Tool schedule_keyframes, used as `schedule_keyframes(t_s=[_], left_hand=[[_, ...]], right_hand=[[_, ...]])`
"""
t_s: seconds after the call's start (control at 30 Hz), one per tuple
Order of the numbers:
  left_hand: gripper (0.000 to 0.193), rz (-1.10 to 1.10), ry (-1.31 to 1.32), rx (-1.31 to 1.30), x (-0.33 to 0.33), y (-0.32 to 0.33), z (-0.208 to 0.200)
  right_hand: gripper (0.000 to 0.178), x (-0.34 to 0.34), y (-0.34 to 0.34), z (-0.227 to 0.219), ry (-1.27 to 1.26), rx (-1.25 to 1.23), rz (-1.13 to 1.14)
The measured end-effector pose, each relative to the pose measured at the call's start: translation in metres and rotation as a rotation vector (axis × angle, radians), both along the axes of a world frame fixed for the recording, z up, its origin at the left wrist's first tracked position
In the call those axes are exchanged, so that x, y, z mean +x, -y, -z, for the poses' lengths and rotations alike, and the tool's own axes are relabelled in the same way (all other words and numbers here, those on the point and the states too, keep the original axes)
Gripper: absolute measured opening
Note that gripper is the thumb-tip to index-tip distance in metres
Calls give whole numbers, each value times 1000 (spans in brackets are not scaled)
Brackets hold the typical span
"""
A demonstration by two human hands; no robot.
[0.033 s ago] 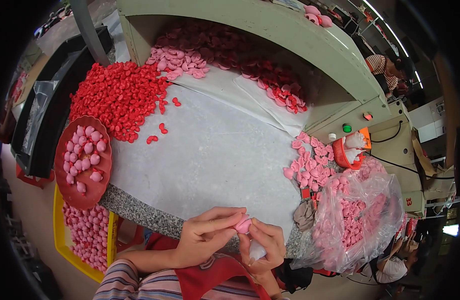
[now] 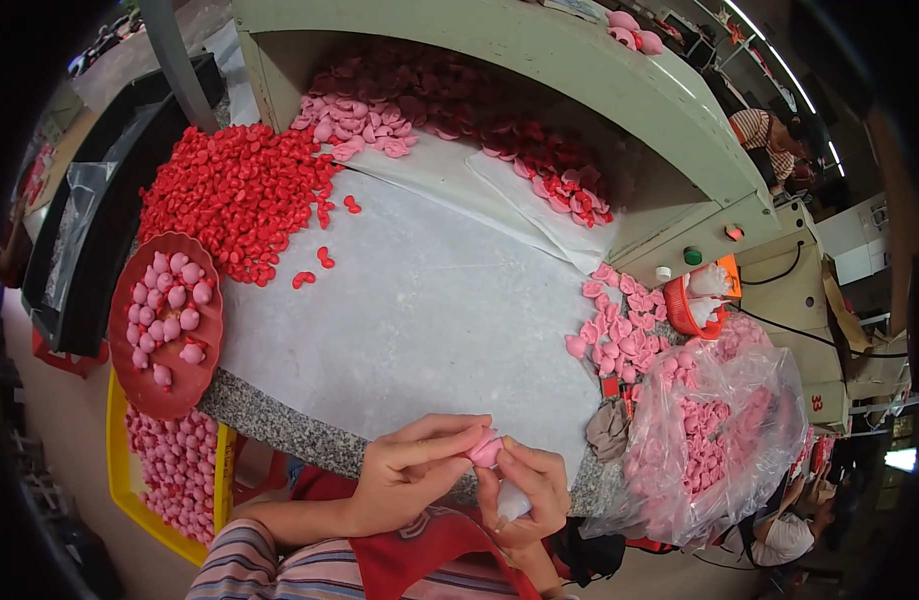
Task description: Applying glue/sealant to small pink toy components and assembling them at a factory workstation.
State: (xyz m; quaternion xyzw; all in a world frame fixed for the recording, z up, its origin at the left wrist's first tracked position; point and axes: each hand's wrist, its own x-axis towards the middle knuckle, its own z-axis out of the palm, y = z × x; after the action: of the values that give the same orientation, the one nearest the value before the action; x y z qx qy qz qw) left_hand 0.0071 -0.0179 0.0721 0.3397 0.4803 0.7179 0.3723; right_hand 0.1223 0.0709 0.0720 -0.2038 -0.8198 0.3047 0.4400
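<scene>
Both my hands meet at the table's near edge, closed on one small rounded pink piece (image 2: 486, 451). My left hand (image 2: 407, 478) pinches it from the left, thumb and fingertips together. From the other side my right hand (image 2: 532, 487) grips it with thumb and index finger. A whitish object (image 2: 513, 500) shows at my right palm; its kind is mostly hidden. To the left, a scalloped red tray (image 2: 139, 378) carries several round pink pieces with red bits. Behind it is a large heap of small red pieces (image 2: 241, 190). Loose pink shell-like pieces (image 2: 619, 325) lie on the right.
White sheeting (image 2: 399, 310) covers the table. A pale green metal housing (image 2: 499, 35) arches over more pink and red pieces. At right are a clear plastic bag (image 2: 639, 490) of pink pieces, a red basket (image 2: 687, 310) and a grey cloth (image 2: 607, 430). A yellow crate (image 2: 119, 470) stands lower left.
</scene>
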Motion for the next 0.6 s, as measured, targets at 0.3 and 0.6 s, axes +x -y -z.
schedule_keyframes(t_s=[0.3,0.6], left_hand=[[31,-32,7,40,2,-3,0],[35,1,206,141,8,-7,5]], right_hand=[[28,-2,0,0,-34,48,8],[28,1,-3,-4,-11,29,-11]])
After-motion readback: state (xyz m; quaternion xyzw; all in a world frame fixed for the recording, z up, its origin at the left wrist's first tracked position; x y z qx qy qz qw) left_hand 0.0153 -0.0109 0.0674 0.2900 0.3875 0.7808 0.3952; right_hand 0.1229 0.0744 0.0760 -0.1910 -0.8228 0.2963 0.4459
